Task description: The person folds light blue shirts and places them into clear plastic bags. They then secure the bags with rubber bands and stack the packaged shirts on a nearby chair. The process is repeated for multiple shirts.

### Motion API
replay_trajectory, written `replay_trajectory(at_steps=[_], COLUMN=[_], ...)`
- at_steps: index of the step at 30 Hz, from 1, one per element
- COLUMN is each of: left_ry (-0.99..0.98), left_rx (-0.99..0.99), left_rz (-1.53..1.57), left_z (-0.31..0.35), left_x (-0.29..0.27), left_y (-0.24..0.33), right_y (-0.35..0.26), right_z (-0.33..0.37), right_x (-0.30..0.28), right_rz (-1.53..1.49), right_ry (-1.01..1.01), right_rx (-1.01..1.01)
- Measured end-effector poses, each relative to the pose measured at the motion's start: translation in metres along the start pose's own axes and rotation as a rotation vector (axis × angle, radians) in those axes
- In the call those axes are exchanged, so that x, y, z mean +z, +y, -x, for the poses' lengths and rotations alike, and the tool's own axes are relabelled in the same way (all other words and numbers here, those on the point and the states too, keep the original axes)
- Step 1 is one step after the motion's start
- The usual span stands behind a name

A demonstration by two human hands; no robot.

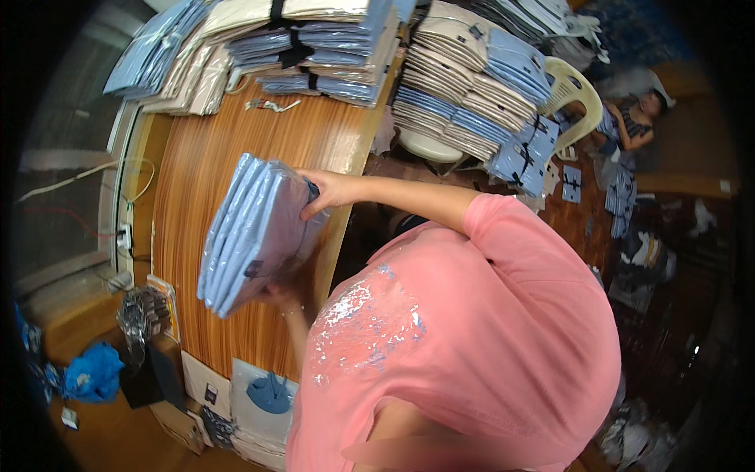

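Observation:
A stack of several folded light-blue shirts in clear plastic bags [244, 232] is tilted on edge over the wood-grain table [200, 138]. My right hand [326, 193] grips its upper right side, with the thumb on the near face and the fingers around the edge. Below, my left hand [279, 296] holds the stack's lower edge. That hand is slightly blurred and partly hidden by the bags. Whether the stack touches the tabletop, I cannot tell.
Tied piles of blue and cream bagged shirts [314, 47] cover the table's far end. More stacks [464, 86] stand beyond its right edge, near a cream plastic chair [578, 98]. Another person [633, 122] sits at far right. Packaged garments [263, 393] lie at the near end.

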State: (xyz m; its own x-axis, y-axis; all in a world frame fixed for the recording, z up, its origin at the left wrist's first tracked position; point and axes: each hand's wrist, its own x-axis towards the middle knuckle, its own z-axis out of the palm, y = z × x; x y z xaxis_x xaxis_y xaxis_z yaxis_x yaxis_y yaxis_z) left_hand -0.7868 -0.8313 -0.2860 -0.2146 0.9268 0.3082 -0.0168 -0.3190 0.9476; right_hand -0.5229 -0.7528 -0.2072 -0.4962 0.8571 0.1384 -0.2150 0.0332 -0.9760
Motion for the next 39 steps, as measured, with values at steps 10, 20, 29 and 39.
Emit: replay_trajectory(at_steps=[10,20,29,39], left_ry=[-0.480,-1.063,-1.231,-1.337], left_rx=[-0.383,-0.587,-0.608,-0.434], left_rz=[-0.269,-0.288,-0.345,-0.319], left_z=[0.017,0.043,0.033,-0.123], left_x=[0.101,0.323,0.533,0.744], left_y=[0.024,0.028,0.061,-0.017], right_y=[0.014,-0.009,-0.079,-0.115], right_z=[0.168,0.324,0.407,0.318], right_x=[-0.014,-0.112,-0.254,-0.515], right_rz=[-0.320,-0.732,-0.764,-0.296], right_ry=[0.864,1.249,1.309,1.373], right_rx=[0.232,0.253,0.173,0.194])
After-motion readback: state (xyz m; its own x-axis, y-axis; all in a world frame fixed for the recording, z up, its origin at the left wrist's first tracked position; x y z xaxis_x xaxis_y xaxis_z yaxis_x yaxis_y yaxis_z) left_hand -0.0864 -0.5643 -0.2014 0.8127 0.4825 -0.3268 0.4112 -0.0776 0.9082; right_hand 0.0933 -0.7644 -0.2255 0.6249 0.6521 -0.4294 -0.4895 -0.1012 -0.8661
